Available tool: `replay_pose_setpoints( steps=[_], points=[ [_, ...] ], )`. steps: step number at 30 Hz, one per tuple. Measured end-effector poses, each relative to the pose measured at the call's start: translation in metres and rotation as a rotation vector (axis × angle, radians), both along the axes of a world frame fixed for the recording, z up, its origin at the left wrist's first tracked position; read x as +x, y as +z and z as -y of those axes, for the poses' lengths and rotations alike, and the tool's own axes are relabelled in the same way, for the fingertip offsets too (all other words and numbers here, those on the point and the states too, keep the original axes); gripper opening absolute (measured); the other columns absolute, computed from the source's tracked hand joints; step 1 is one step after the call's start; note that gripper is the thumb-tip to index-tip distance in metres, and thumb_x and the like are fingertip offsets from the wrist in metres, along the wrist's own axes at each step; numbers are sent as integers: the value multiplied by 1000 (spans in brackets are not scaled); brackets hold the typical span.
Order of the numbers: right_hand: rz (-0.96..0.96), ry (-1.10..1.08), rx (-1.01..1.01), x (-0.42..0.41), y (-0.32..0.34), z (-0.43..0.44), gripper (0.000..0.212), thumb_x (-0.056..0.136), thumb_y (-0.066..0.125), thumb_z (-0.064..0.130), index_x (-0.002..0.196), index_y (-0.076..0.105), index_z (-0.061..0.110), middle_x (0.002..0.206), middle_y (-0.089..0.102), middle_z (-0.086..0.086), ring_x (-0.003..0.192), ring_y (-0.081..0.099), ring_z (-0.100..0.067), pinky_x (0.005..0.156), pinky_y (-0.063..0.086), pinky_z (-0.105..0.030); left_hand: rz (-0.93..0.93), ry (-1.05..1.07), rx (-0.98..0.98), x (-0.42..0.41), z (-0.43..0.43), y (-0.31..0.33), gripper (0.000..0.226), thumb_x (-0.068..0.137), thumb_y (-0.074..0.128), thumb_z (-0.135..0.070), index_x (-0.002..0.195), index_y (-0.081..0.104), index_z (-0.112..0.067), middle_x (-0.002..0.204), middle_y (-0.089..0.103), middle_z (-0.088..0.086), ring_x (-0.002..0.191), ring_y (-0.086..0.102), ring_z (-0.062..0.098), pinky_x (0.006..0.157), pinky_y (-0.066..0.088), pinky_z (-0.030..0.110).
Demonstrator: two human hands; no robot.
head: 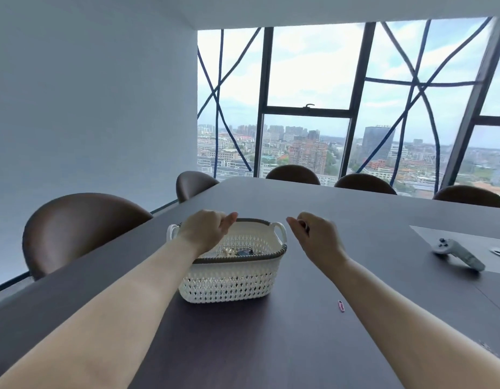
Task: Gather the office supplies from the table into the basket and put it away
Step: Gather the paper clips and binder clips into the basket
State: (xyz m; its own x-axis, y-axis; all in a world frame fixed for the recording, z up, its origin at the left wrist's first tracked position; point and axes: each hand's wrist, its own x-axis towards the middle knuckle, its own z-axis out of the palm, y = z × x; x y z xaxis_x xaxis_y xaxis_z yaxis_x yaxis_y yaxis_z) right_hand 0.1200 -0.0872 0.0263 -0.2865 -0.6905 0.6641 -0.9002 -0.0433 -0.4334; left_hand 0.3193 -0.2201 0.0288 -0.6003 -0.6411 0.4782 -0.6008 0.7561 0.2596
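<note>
left hand (208, 230) over basket (229, 279) — fingers loose, holding nothing. right hand (317, 237) beside it, curled — can't tell if holding anything. clip (341, 306) on table (243, 346).

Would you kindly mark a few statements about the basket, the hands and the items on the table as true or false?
1. The basket stands on the table. True.
2. The pink paper clip lies in the basket. False: it lies on the table, outside the basket.
3. The left hand is over the basket. True.
4. The right hand holds the white controller. False: the controller lies on the table, apart from that hand.
5. The basket is empty. False: small items lie inside.
</note>
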Motion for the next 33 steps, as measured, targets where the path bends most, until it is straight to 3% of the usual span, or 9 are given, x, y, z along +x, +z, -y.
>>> replay_pose_setpoints(
  steps=[3, 7, 11, 15, 17, 22, 27, 30, 33],
  points=[
    [5, 10, 5, 6, -4, 3, 41, 90, 55, 31, 55, 40, 17, 46, 36, 8, 43, 33, -7, 47, 28, -25, 82, 26, -11, 2, -3, -4, 74, 86, 6, -66, 61, 48, -11, 63, 55, 3, 62, 52, 17, 59, 39, 29],
    [4, 18, 2, 8, -8, 3, 38, 90, 55, 31, 60, 47, 10, 46, 36, 7, 43, 33, -8, 47, 28, -24, 150, -34, 180, 3, 6, -8, 40, 90, 23, -43, 90, 53, -17, 109, 56, 4, 95, 52, 19, 85, 45, 38],
    [8, 19, 4, 6, -12, 1, 38, 90, 56, 30, 59, 44, 12, 46, 34, 7, 44, 31, -9, 47, 27, -25, 143, -110, 153, 11, 7, -11, 11, 92, 47, -31, 98, 55, -26, 105, 57, -8, 95, 52, 7, 89, 44, 36],
    [24, 39, 3, 7, -18, 5, 39, 90, 55, 30, 60, 46, 7, 47, 33, 7, 44, 30, -9, 45, 26, -20, 63, -38, -13, 24, 5, -13, 17, 88, 53, -44, 84, 63, -31, 59, 62, -16, 57, 54, -6, 81, 50, 38],
    [32, 81, -2, 14, -18, 12, 39, 91, 55, 28, 61, 47, 5, 48, 35, 7, 45, 30, -8, 45, 26, -19, 9, -19, -94, 31, 3, -18, 40, 85, 45, -58, 69, 59, -25, 51, 54, -13, 51, 51, 1, 76, 48, 35],
    [14, 226, 13, 45, -3, 51, 32, 91, 55, 30, 63, 45, 18, 49, 38, 10, 45, 37, -10, 48, 32, -22, -29, -6, -224, 50, -11, -54, 81, 77, -4, -76, 57, 50, -20, 57, 49, -7, 55, 46, 10, 62, 37, 25],
    [-34, 150, 242, 53, -9, 84, 32, 92, 40, 49, 63, 49, 37, 70, 57, 12, 71, 56, -17, 71, 43, -35, -36, -58, -263, 54, -4, -63, 76, 83, 4, -70, 61, 54, -17, 63, 55, -5, 60, 56, 19, 62, 44, 28],
    [-48, 170, 352, 56, -9, 83, 27, 96, 41, 33, 92, 66, 25, 105, 62, 5, 95, 56, -15, 74, 33, -22, -32, -70, -286, 54, -4, -61, 75, 82, 6, -71, 61, 53, -17, 64, 55, -5, 60, 55, 18, 59, 35, 24],
    [-92, 151, 344, 54, -11, 83, 21, 92, 51, 30, 99, 67, 19, 101, 63, 5, 88, 54, -10, 62, 33, -7, -52, -65, -328, 53, -3, -64, 60, 86, 23, -60, 58, 52, -16, 61, 56, -3, 56, 54, 18, 56, 33, 23]
  ],
)
